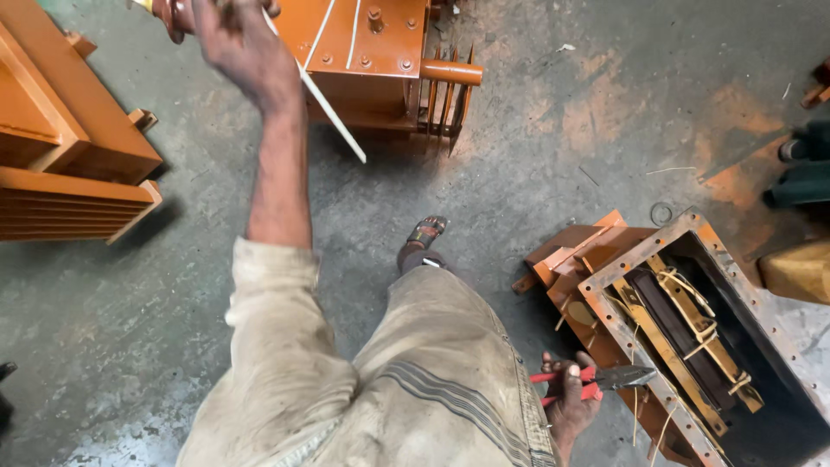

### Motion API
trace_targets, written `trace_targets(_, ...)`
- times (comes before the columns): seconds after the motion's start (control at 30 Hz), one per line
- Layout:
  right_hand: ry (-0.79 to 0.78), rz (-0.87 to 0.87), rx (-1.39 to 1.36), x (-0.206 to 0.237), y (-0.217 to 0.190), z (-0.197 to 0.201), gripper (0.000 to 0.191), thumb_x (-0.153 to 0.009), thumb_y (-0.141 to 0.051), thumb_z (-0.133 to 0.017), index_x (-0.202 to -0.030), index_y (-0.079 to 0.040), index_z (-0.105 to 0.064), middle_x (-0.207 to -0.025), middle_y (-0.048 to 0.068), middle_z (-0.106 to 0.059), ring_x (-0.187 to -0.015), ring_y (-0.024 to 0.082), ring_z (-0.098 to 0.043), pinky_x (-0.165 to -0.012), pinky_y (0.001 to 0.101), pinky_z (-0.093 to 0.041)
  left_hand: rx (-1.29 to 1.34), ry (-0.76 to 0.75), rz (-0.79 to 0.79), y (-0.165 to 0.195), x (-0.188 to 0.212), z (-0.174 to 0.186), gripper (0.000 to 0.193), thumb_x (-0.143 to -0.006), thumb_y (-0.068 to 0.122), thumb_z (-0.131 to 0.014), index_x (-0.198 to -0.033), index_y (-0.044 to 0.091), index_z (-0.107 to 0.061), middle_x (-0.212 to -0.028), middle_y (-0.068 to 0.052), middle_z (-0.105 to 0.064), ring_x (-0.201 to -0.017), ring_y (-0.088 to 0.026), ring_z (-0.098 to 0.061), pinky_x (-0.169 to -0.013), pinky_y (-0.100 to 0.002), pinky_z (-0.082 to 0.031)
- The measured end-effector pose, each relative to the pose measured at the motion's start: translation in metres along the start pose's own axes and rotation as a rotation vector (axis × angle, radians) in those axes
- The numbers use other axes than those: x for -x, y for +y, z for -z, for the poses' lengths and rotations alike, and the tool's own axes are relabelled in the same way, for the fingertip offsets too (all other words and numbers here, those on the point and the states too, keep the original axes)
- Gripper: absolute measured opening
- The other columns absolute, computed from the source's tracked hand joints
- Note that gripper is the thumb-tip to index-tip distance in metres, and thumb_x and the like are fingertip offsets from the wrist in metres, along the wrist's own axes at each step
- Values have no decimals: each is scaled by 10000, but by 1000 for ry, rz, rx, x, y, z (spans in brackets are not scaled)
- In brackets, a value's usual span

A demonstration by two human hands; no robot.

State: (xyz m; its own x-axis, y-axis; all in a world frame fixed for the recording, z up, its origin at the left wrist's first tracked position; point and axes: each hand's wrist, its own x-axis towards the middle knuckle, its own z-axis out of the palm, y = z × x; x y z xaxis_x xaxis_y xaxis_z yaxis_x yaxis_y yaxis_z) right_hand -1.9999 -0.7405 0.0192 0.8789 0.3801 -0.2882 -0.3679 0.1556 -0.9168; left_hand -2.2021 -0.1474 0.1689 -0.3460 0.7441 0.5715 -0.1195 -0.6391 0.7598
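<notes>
Floor: grey concrete floor (156,303), stained with orange paint patches toward the upper right, scattered with bits of wire and a small metal ring (662,213).
Left hand (238,39): raised high at the top of the view, arm stretched forward; fingers curled shut round a white strip (328,108) that runs slanting down and to the right from the fist. Fingertips partly out of view at the frame edge.
Right hand (566,402): low beside the hip, closed round the red handles of a pair of pliers (605,379); the dark metal nose points right, over the rim of the open tank.
Open tank (644,251): orange rectangular metal box at lower right, flanged rim with bolt holes, lying on the floor; inside, a dark core with brass-coloured bars tied by pale cord.
Finned tank (363,60): orange metal casing at top centre, bolts on its face, cooling fins and a round pipe stub on its right side; two thin white lines cross its face.
Orange casings (60,147): stacked at left, ribbed sides, well apart from the open tank.
Person: dusty beige trousers, pale sleeve, one sandalled foot (422,238) set on the floor between the tanks.
Dark green objects (804,164): at the right edge, kind unclear.
Labels and signs: none legible.
</notes>
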Motion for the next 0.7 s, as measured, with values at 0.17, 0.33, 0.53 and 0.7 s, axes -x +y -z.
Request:
trace_targets(0.17,-310,157,-87,2,-8,-26,163,-1070,-21,-588,-1225,-1,-540,-1007,164,-646,-975,279,-663,-1165,619,-481,63,-573,70,144,138,-5,238,-932,-101,-598,-1031,61,-742,-1153,-80,-740,-1105,-210,-706,-1032,-361,-579)
trace_targets(0.33,-509,401,69,-6,-28,-75,206,-1002,-49,-685,-1128,-46,-521,-1225,152,-604,-990,239,-658,-1084,570,-546,235,-1148,313,221,244,-29,234,-922,-36,-617,-1090,61,-748,-1237,-89,-732,-1172,-227,-732,-1032,-326,-612)
trace_targets(0.53,-195,529,-11,18,-55,-87,379,-981,-219,-733,-1249,-27,-546,-1049,117,-635,-916,194,-643,-855,344,-542,484,-1361,229,207,303,-58,198,-989,192,-737,-1111,37,-746,-1113,-71,-747,-1021,-184,-757,-860,-290,-631)
trace_targets(0.7,8,610,-84,33,-68,-68,271,-1047,-234,-736,-1116,-40,-560,-1017,137,-648,-922,187,-628,-851,321,-541,617,-1557,1385,199,347,-65,219,-1072,160,-624,-1187,-24,-651,-1027,-165,-738,-816,-182,-726,-693,-328,-627)
